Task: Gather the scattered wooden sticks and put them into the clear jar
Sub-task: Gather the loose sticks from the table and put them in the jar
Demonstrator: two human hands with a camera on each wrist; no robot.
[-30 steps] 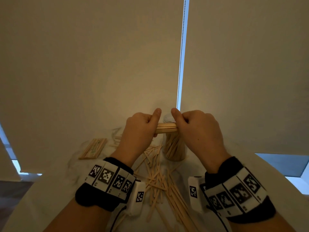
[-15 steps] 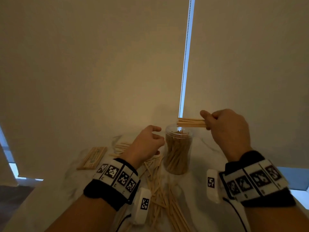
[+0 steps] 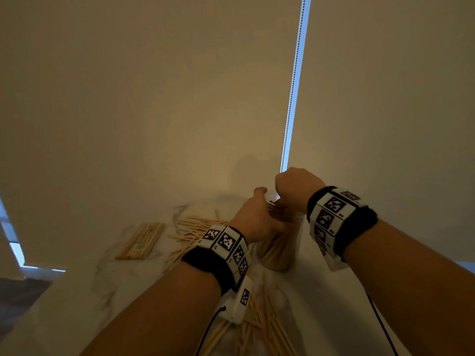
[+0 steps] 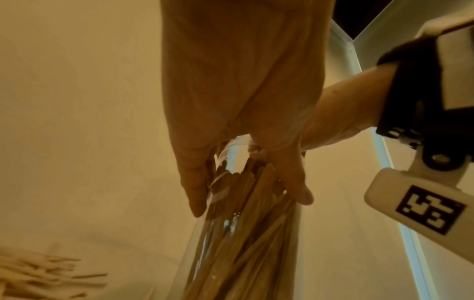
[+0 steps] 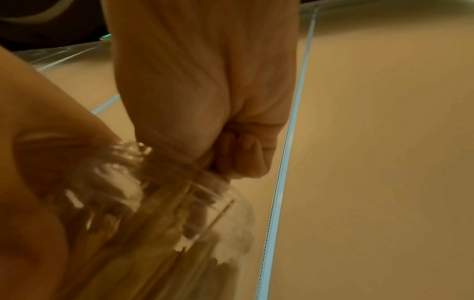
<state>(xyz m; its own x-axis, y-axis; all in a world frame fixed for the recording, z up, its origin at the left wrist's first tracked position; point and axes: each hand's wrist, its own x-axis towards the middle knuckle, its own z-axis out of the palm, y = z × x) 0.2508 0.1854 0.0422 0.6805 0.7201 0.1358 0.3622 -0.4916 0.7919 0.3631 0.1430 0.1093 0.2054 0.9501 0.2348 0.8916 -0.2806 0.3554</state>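
Left hand [image 3: 253,219] wraps the jar [image 3: 279,253] near its rim, steadying it on the table [image 3: 77,291]. Right hand [image 3: 295,191] is at the mouth, fingers [image 5: 195,219] dipped inside; whether it's clamped on sticks can't be told, too blurred. Loose sticks [image 3: 195,227] lie left of the jar and nearer the person. Sticks look light, stiff, easy to bundle mid-length. Jar looks smooth, likely slippery, tippy when top-loaded. No readable text, only square coded markers on the wristbands [image 3: 226,241].

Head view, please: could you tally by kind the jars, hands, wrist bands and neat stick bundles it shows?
Clear jar: 1
Hands: 2 (left hand, right hand)
Wrist bands: 2 (left band, right band)
Neat stick bundle: 1
Total: 6
Loose sticks: too many to count.
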